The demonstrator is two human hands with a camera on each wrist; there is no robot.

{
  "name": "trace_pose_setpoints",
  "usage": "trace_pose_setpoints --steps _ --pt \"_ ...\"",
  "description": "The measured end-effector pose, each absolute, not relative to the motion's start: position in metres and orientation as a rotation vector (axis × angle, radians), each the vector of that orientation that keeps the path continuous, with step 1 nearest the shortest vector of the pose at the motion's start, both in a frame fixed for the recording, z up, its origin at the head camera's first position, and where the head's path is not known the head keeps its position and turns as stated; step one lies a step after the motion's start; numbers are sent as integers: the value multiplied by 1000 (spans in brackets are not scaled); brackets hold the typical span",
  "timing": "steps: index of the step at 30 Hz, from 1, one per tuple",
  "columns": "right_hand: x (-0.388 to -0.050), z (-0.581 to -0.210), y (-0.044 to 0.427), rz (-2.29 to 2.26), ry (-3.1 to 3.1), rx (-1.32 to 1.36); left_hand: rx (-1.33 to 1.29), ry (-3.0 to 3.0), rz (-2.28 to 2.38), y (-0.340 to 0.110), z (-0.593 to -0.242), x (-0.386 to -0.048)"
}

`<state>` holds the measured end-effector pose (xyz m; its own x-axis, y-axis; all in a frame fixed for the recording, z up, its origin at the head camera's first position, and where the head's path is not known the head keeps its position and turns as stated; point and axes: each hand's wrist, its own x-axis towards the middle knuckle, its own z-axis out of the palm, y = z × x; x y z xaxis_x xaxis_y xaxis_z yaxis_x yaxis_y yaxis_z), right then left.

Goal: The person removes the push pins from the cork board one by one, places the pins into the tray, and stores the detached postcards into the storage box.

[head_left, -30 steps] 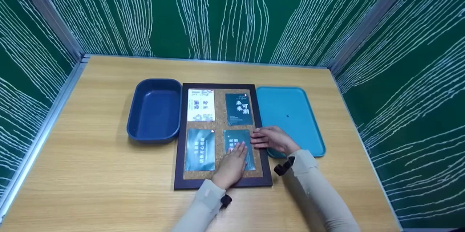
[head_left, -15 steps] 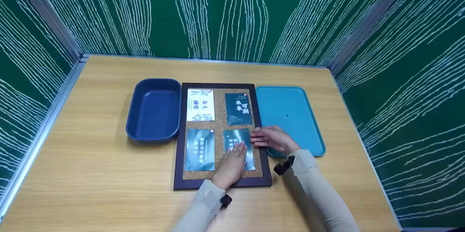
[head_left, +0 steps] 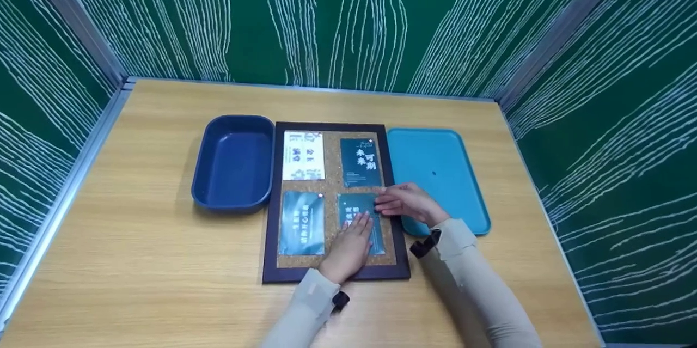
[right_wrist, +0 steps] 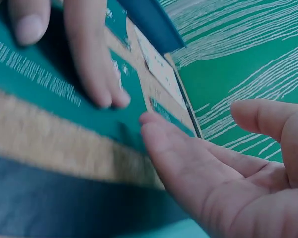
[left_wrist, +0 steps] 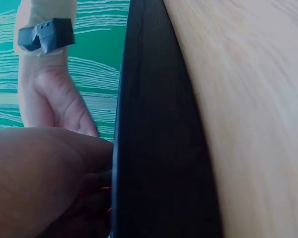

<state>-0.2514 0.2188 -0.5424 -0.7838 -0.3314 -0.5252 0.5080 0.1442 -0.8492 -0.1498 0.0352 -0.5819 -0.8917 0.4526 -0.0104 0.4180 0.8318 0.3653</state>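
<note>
My left hand lies with its fingers extended on the lower right teal card of a dark-framed cork board. At the card's right edge is my right hand. Its fingers stretch toward the card in the right wrist view, the thumb standing apart. Whether its fingertips touch the card or pinch anything small, I cannot tell. Another teal card, a dark teal card and a white card are on the cork, each with a small pin at its upper right corner.
A deep navy blue tub stands against the board's left side. On its right lies a flat turquoise tray with a small dark spot on it. Green panels with white lines wall in the wooden table.
The head view has shifted slightly. My right hand has moved a little toward the far side along the card's edge. The left hand stays in place on the card.
</note>
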Motion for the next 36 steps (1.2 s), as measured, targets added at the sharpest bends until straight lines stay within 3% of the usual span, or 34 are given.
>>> trace_pose_setpoints --steps 36 --pt "-243 -552 230 -1837 1662 300 725 2924 534 35 -582 -149"
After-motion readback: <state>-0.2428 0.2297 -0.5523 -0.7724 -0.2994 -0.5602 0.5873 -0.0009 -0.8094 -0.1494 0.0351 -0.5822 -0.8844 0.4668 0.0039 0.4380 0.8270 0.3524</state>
